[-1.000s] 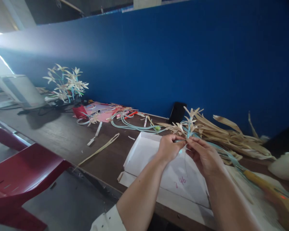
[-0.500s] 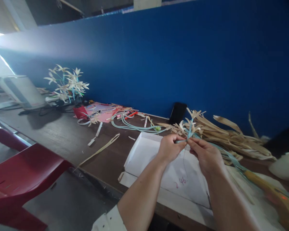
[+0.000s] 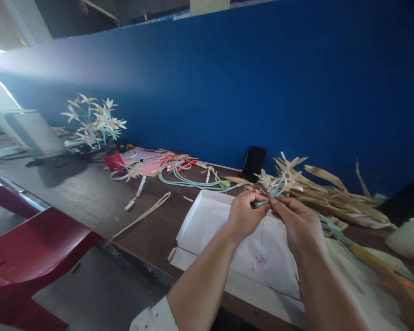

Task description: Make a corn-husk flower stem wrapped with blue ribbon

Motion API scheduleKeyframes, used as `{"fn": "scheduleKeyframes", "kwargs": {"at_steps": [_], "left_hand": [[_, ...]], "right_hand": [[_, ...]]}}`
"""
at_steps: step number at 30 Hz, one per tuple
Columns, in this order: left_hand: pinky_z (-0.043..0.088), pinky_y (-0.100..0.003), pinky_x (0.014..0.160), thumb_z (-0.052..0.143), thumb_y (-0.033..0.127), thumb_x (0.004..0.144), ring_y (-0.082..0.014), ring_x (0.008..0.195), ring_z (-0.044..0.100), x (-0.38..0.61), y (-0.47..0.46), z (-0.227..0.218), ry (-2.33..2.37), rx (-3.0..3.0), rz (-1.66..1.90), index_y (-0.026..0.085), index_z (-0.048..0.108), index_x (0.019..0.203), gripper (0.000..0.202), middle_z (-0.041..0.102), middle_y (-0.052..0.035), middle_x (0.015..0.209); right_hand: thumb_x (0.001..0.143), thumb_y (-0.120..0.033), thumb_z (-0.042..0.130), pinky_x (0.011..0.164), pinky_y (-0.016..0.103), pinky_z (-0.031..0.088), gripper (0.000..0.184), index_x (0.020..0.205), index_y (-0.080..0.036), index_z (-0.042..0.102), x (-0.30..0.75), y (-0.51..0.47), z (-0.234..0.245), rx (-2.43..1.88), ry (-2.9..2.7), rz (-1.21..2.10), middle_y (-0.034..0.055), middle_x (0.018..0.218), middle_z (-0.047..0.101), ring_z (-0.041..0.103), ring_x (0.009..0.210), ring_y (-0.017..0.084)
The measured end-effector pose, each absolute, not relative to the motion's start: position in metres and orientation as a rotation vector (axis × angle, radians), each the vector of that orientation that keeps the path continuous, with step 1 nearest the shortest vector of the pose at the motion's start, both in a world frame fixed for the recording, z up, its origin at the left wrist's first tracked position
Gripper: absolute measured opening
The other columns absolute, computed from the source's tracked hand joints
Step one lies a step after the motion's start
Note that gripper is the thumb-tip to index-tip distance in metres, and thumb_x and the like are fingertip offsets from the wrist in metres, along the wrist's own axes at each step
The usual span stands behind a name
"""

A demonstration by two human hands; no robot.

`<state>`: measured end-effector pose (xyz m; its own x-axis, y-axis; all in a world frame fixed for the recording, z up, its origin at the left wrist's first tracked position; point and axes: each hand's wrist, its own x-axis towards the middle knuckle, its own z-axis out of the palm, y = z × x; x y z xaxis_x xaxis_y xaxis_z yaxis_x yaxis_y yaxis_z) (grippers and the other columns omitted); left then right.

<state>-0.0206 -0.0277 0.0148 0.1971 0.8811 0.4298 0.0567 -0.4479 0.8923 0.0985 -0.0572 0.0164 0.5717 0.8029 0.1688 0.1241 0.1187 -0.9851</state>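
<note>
Right here I pinch the flower spray [image 3: 285, 174] low with left fingers [image 3: 257, 207] and right fingers [image 3: 282, 207], pale petals [image 3: 296, 162] splayed atop its light-blue stem [image 3: 279, 185]!

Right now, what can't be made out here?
Head view: base of the flower spray, covered by the left hand and right hand.
Head view: lower end of the yellow tool, blurred.
Head view: rest of the red chair, cut off by the left edge.
Head view: white object at right, too blurred to name.
</note>
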Motion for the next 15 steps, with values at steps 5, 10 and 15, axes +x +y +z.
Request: {"fn": "scheduleKeyframes", "kwargs": {"at_steps": [5,10,15], "left_hand": [[0.044,-0.023,0.073,0.062,0.021,0.073,-0.0124,0.075,0.056,-0.0175,-0.0296,0.0136,0.969,1.762,1.439,0.017,0.066,0.077,0.006,0.064,-0.0021,0.081],[0.044,-0.023,0.072,0.06,0.019,0.073,-0.0131,0.076,0.057,-0.0154,-0.0316,0.0137,1.052,1.786,1.505,0.017,0.065,0.073,0.005,0.063,-0.0024,0.077],[0.043,-0.023,0.068,0.063,0.023,0.071,-0.0123,0.072,0.056,-0.0187,-0.0278,0.0152,1.033,1.612,1.375,0.016,0.067,0.073,0.009,0.065,-0.0014,0.075]], "right_hand": [[0.06,-0.041,0.076,0.065,0.029,0.049,0.034,0.085,-0.019,0.073,0.0961,-0.057,0.0135,-1.349,-0.882,0.574,0.0025,0.075,0.07,0.064,0.071,0.019],[0.067,-0.044,0.07,0.077,0.033,0.048,0.033,0.087,-0.019,0.073,0.0942,-0.0612,0.0182,-1.418,-1.054,0.457,0.0037,0.083,0.071,0.064,0.082,0.022],[0.069,-0.046,0.068,0.08,0.034,0.048,0.036,0.093,-0.019,0.072,0.0961,-0.0584,0.0129,-1.381,-1.059,0.535,0.005,0.084,0.071,0.064,0.083,0.022]]}}
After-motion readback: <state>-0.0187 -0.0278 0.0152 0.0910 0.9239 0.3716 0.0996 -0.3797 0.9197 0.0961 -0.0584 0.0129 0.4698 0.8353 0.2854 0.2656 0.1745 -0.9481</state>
